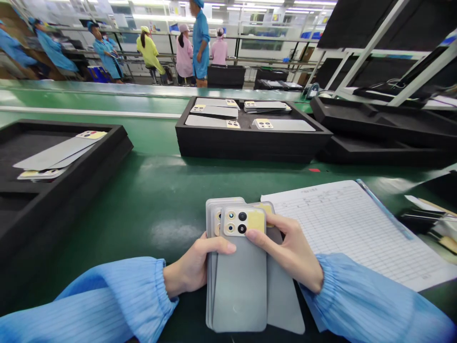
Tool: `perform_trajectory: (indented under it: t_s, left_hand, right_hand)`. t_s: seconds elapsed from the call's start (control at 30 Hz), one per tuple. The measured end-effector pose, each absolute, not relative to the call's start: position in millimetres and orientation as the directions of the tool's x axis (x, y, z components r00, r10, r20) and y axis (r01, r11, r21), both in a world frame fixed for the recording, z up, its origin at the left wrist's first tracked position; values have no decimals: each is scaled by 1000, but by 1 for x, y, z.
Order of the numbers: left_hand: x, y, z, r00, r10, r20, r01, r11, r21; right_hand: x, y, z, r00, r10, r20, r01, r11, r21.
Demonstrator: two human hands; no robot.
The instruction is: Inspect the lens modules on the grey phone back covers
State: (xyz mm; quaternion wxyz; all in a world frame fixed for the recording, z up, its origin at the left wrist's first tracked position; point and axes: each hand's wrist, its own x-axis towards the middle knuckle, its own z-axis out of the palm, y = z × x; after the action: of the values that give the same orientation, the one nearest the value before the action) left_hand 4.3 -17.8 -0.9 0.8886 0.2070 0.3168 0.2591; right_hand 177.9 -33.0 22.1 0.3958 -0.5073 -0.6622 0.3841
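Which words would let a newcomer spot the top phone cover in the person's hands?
On the green workbench, look at the near edge, where a left hand and right hand hold a stack of grey phone back covers. The one wanted is the top cover, with its camera module by the right thumb, while another cover fans out beneath it to the right.

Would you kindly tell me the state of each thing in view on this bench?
Cover stack, fanned, held in both hands.
Left hand, gripping the stack's edge.
Right hand, gripping the stack's top end.
Front tray, holding covers in rows.
Left tray, holding a few covers.
Form, lying flat.
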Motion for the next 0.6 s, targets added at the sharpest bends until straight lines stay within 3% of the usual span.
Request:
perform_trajectory:
  t_s: [0.2, 0.4, 0.47, 0.6]
  left_hand:
    - [2, -12, -2, 660, 542, -520, -398, 839, 370]
    - [2, -10, -1, 695, 589, -412, -462, 805, 373]
    - [2, -10, -1, 741, 584, -331, -468, 803, 370]
    - [1, -11, -3, 772, 570, -282, -453, 804, 385]
  right_hand:
    - [186, -26, 22, -65, 996, 57, 346, 76, -935]
    - [205, -16, 30, 166, 986, 24, 83, 10, -996]
    - [210, -14, 32, 229, 971, 72, 86, 54, -995]
    - [210, -15, 33, 216, 936, 278, 285, 212, -935]
